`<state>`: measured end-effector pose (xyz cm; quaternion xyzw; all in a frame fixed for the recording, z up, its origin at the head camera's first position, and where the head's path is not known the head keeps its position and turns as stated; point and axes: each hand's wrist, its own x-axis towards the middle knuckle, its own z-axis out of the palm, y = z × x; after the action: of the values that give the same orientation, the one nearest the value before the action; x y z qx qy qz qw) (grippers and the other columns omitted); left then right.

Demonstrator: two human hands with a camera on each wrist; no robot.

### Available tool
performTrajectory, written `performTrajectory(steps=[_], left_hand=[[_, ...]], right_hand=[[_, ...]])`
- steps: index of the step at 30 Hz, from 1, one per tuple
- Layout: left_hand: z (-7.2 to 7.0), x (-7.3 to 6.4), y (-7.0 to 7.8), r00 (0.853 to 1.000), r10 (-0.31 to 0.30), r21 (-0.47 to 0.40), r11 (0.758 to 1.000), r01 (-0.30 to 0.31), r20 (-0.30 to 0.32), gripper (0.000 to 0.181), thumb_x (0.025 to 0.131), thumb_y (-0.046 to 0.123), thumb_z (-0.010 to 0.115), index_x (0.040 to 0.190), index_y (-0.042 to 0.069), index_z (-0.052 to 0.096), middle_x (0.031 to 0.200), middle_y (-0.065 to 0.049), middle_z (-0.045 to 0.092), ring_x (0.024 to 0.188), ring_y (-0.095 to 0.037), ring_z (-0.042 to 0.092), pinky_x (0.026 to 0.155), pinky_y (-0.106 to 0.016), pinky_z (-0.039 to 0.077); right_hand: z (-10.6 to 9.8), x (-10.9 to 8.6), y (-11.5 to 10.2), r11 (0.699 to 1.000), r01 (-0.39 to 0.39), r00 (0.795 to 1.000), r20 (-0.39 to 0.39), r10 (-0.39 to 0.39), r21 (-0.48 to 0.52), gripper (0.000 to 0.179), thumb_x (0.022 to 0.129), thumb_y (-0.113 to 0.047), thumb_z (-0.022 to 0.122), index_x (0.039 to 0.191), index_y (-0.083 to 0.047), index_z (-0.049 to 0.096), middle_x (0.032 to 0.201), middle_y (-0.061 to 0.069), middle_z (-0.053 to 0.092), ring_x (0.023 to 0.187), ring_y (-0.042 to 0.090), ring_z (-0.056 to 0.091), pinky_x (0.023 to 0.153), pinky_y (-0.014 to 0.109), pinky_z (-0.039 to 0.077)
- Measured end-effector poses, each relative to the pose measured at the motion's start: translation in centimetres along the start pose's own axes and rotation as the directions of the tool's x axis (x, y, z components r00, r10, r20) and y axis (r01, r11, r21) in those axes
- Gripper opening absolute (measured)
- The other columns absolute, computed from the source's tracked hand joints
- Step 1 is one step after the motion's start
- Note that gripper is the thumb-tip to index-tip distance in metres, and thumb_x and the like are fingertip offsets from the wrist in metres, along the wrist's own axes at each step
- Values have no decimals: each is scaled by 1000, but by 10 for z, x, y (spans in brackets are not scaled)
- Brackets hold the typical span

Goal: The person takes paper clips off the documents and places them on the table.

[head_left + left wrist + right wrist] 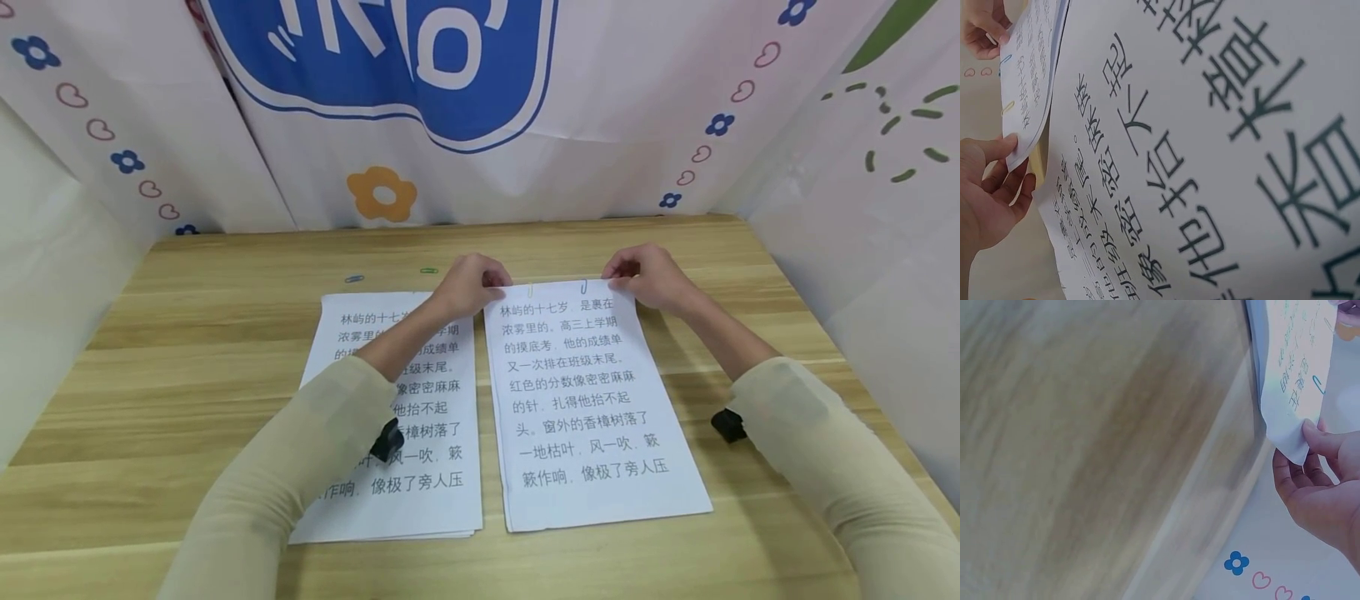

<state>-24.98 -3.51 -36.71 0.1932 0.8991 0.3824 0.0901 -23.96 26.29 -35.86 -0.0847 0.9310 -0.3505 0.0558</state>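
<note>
Now | my left hand (468, 287) pinches the clipped sheets (585, 400) at eleven o'clock | my right hand (654, 277) pinches their one o'clock corner

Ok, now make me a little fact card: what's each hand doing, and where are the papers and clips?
Left hand: pinches right stack at its top left corner
Right hand: pinches its top right corner
On right stack's top edge: yellow clip, blue clip
Left stack: on table, partly hidden by left sleeve
Beyond left stack: loose blue clip, green clip
</note>
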Motion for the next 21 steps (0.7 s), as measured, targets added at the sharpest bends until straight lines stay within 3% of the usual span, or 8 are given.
performTrajectory(steps=[15, 21], left_hand=[[-1, -2, 1, 1000, 22, -8, 1000, -22, 1, 12, 94, -8, 68, 102, 0, 74, 95, -11, 67, 90, -22, 59, 81, -29, 52], [-1, -1, 0, 999, 36, -10, 999, -36, 1, 12, 94, -8, 67, 102, 0, 73, 95, -12, 68, 90, -22, 60, 81, -29, 52]], right_hand=[[3, 1, 1, 999, 12, 1000, 8, -12, 36, 15, 96, 4, 65, 109, 4, 73, 112, 21, 68, 101, 33, 57, 85, 34, 46], [7, 2, 0, 998, 37, 999, 6, -37, 49, 15, 96, 4, 65, 109, 4, 73, 110, 21, 68, 100, 32, 59, 83, 29, 46]])
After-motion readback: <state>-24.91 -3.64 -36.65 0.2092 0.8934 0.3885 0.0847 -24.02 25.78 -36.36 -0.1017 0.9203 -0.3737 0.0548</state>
